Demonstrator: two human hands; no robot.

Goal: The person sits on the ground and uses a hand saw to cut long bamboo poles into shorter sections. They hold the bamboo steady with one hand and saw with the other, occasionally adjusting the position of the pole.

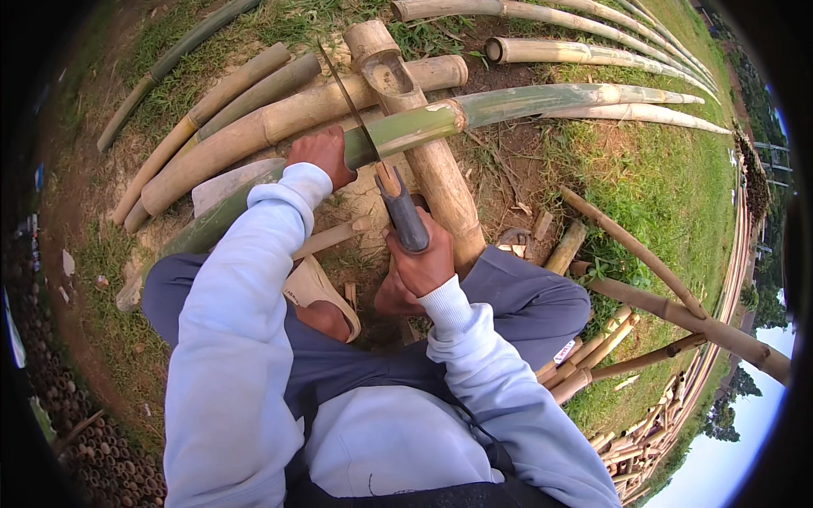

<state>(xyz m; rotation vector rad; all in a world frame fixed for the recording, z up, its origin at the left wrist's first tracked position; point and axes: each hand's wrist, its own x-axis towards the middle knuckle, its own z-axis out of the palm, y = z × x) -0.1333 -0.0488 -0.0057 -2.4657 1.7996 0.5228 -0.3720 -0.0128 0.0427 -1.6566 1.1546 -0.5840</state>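
A long green bamboo pole (415,124) runs from my lower left across to the far right. It rests over a thick tan bamboo post (440,186) that has a notch cut near its far end. My left hand (322,157) is closed around the green pole, just left of the saw. In my right hand (423,254) is the dark handle of a handsaw (354,110). Its thin blade points away from me and lies across the green pole, close to my left hand. Whether the blade has cut into the pole, I cannot tell.
Several tan bamboo lengths (254,127) lie on the ground at the far left. More long poles (576,52) stretch off at the far right. A bamboo frame (669,309) stands to my right, near a pile of cut pieces (648,440). My sandalled foot (326,309) is below the pole.
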